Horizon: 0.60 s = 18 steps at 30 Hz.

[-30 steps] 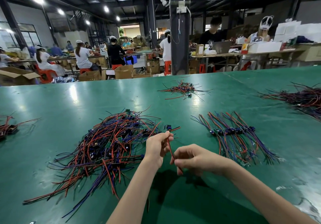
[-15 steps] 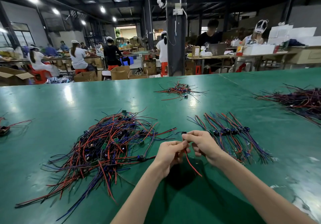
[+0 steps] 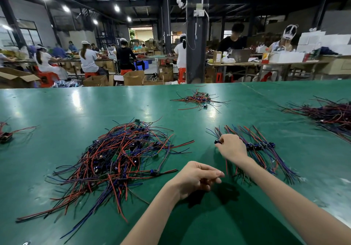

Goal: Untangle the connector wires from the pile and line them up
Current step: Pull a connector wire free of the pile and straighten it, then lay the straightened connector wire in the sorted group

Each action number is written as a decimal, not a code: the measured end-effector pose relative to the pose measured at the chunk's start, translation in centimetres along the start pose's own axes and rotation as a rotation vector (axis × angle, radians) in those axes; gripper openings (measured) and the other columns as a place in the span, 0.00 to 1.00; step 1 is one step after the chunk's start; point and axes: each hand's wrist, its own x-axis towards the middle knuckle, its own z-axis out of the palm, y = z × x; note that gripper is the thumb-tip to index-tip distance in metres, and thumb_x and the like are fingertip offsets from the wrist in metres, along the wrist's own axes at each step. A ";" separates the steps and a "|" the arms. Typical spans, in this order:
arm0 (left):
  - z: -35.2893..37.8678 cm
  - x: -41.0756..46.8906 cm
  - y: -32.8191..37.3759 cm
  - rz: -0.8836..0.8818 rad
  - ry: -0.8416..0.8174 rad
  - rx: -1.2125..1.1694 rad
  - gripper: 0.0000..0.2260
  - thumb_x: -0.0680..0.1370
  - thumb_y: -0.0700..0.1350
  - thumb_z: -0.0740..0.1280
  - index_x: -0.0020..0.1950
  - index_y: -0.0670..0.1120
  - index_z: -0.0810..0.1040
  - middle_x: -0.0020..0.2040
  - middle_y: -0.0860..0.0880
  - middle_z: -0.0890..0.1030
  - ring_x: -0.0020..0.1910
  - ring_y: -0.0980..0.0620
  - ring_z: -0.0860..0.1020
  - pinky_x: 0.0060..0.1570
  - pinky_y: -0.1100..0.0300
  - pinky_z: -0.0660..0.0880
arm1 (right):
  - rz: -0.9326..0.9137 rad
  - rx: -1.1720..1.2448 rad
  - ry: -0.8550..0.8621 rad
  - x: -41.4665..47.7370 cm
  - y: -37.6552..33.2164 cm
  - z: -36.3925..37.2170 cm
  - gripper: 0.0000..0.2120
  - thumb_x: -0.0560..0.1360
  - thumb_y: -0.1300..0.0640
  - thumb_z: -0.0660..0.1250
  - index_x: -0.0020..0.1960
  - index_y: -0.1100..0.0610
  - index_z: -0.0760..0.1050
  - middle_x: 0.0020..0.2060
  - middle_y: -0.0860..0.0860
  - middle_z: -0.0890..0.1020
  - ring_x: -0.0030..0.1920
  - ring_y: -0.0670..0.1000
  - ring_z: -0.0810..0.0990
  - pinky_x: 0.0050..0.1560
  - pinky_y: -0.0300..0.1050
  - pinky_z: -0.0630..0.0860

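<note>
On the green table [image 3: 57, 108], a big tangled pile [image 3: 117, 161] of red, blue and black wires lies left of the middle, toward the near edge. To its right, apart from it, a row [image 3: 266, 147] of sorted wires lies side by side, their dark connectors lined up across the middle.

The right hand [image 3: 230, 147] reaches out to the left end of that row. Its fingers are curled down and pinch a connector wire [image 3: 217, 141] by its small black plug, which sits just beside the other plugs in the line.

The left hand [image 3: 195, 178] hangs over the table nearer the near edge, between the pile and the row. Its fingers are loosely curled with the thumb stretched forward, and nothing shows in its grasp.

A smaller bunch of wires [image 3: 197, 99] lies toward the far edge, another heap [image 3: 330, 115] at the right edge, and a few loose wires [image 3: 7, 134] at the left edge.
</note>
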 end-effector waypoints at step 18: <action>-0.2 0.4 -0.1 -0.016 0.061 -0.049 0.08 0.78 0.39 0.65 0.43 0.42 0.82 0.32 0.50 0.80 0.27 0.59 0.71 0.28 0.67 0.72 | -0.214 -0.472 0.090 -0.9 0.7 1.0 0.15 0.73 0.60 0.61 0.57 0.53 0.77 0.58 0.51 0.74 0.60 0.55 0.68 0.59 0.49 0.65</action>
